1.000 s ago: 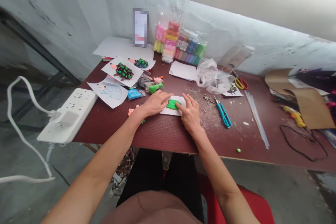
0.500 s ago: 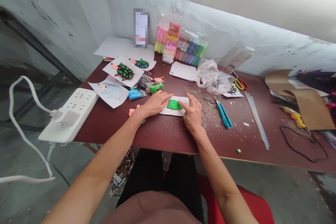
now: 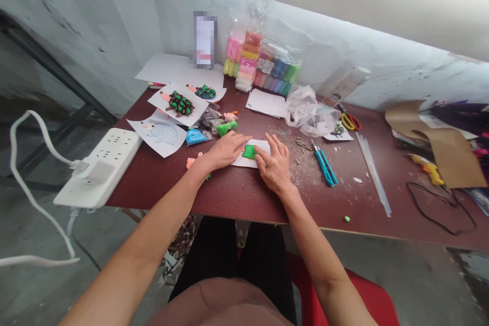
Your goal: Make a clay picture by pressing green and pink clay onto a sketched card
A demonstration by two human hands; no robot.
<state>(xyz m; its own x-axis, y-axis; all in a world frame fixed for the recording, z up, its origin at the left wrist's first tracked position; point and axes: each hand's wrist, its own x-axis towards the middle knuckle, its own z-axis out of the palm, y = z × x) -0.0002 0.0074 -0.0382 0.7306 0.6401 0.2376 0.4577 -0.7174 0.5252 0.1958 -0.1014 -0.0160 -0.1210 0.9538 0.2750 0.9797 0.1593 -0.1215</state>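
Flattened bright-green clay (image 3: 249,152) lies on white paper (image 3: 238,162); left of the clay, the left hand (image 3: 224,151) rests palm-down, gripping nothing; rightward, the right hand (image 3: 275,164) touches it, fingers spread.

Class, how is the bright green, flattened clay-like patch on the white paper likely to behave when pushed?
The bright green, flattened clay-like patch probably won't roll, as it lies flat. Its uneven outline suggests it may be soft and smear. The white paper sheet under it looks thin and might buckle.
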